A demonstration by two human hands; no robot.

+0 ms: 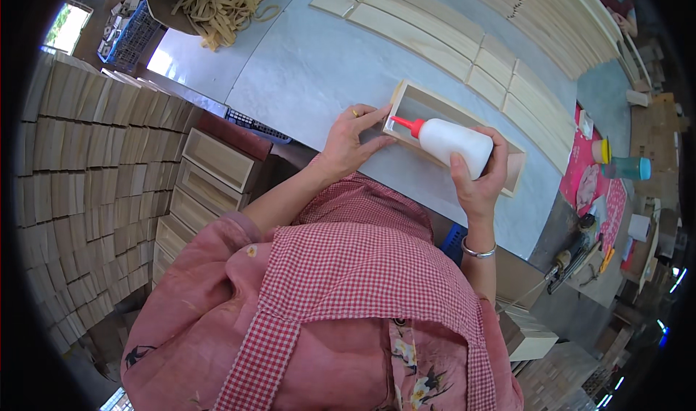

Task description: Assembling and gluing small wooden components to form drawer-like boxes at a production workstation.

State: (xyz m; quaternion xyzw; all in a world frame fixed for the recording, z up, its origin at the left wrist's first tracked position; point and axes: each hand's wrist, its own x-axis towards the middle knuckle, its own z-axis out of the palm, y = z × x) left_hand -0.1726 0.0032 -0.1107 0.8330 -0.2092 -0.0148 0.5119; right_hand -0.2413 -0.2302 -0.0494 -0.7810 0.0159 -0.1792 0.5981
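Observation:
A white squeeze bottle point(451, 144) with a red pointed nozzle lies tilted in my right hand point(484, 179), whose fingers and thumb wrap round its base end. The nozzle tip points left, at the inner left end of a shallow wooden box frame point(513, 170). My left hand point(353, 139) grips that frame's left end, fingers at the far corner and thumb at the near one. The frame rests on the grey tabletop point(290, 77) in front of me. The bottle hides part of the frame's inside.
Rows of thin wooden boards point(413, 34) lie across the table's far side. A container of tan bands point(228, 5) sits at the far left. Stacked wood pieces point(87, 186) and wooden boxes point(210, 161) rise at left. A teal-lidded jar point(631, 168) stands at right.

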